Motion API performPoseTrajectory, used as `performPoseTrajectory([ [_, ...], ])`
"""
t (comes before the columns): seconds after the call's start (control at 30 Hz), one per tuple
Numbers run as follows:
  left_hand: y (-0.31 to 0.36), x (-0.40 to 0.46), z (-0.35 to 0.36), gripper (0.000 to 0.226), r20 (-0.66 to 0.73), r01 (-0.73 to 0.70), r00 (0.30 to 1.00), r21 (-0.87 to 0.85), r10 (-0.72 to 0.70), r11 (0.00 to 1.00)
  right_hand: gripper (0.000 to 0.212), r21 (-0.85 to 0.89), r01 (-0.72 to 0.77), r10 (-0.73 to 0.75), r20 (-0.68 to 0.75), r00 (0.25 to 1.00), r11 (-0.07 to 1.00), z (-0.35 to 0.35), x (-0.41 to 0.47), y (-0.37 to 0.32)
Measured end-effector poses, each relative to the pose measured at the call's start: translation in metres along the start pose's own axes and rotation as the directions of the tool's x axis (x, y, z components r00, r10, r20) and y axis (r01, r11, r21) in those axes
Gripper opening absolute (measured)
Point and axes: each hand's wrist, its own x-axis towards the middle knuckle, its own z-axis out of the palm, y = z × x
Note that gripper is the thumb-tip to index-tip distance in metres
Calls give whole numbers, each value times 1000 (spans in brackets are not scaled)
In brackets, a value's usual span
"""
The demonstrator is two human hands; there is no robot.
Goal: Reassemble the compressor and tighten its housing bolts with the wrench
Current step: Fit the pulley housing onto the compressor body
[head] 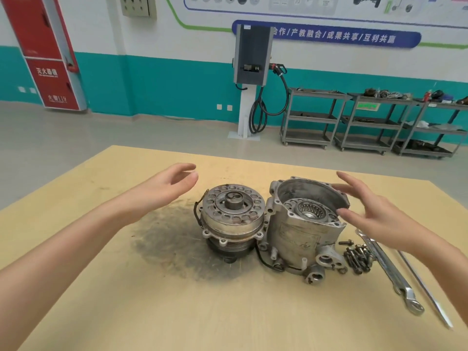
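Observation:
The compressor lies in two parts on the wooden table point(101, 287). On the left stands the round front section with pulley and perforated plate point(231, 219). Beside it on the right sits the open aluminium housing point(301, 231), a needle bearing showing inside. A pile of dark bolts point(357, 257) lies right of the housing, and a combination wrench point(390, 272) lies beyond them. My left hand point(167, 184) hovers open above the table, left of the front section. My right hand point(367, 203) hovers open just right of the housing rim, holding nothing.
A thin metal rod point(425, 290) lies right of the wrench near the table edge. A dark oily stain point(172, 239) marks the table left of the parts. Grey shelf carts point(367, 122) and a wall charger point(253, 59) stand far behind.

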Motion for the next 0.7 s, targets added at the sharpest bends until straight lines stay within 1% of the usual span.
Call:
performPoseTrajectory([
  [0.03, -2, -3, 2, 80, 4, -3, 1000, -33, 3, 999, 73, 32, 4, -3, -33, 999, 999, -5, -6, -4],
  [0.07, -2, -4, 4, 79, 5, -14, 1000, -50, 14, 999, 71, 74, 21, -14, -97, 995, 997, -9, -11, -10],
  [0.13, 6, 0, 6, 78, -9, -51, 999, -62, 51, 997, 64, 122, 87, -57, -230, 972, 989, -14, -20, -31],
  [0.17, 13, 4, 8, 78, -20, -70, 997, -61, 69, 996, 60, 123, 125, -89, -266, 960, 984, -14, -22, -45],
  [0.2, 19, 8, 9, 80, -33, -87, 996, -61, 85, 994, 57, 109, 167, -132, -270, 954, 980, -14, -22, -60],
  [0.23, 25, 12, 11, 81, -45, -98, 994, -65, 95, 993, 56, 75, 210, -187, -241, 952, 975, -13, -20, -77],
  [0.3, 32, 17, 17, 84, -39, -103, 994, -81, 100, 991, 57, -40, 283, -285, -85, 955, 958, -10, -9, -110],
  [0.37, 32, 18, 26, 86, 32, -81, 996, -73, 83, 994, 63, -189, 347, -329, 119, 937, 919, -4, 12, -137],
  [0.43, 27, 17, 36, 84, 115, -65, 991, -34, 68, 997, 68, -297, 387, -306, 285, 908, 873, 2, 40, -153],
  [0.47, 24, 17, 40, 77, 130, -65, 989, -20, 67, 998, 74, -343, 398, -275, 356, 893, 851, 7, 55, -158],
  [0.53, 14, 16, 45, 58, 73, -78, 994, -26, 80, 997, 93, -421, 408, -181, 482, 857, 811, 19, 80, -165],
  [0.57, 8, 14, 46, 54, 19, -79, 997, -44, 79, 996, 102, -440, 410, -133, 536, 834, 799, 26, 90, -167],
  [0.63, -4, 8, 45, 53, -99, -64, 994, -106, 53, 992, 115, -456, 416, -62, 612, 788, 787, 41, 105, -171],
  [0.7, -13, -3, 44, 50, -192, -75, 981, -185, 39, 980, 122, -458, 403, -3, 658, 753, 792, 52, 115, -174],
])
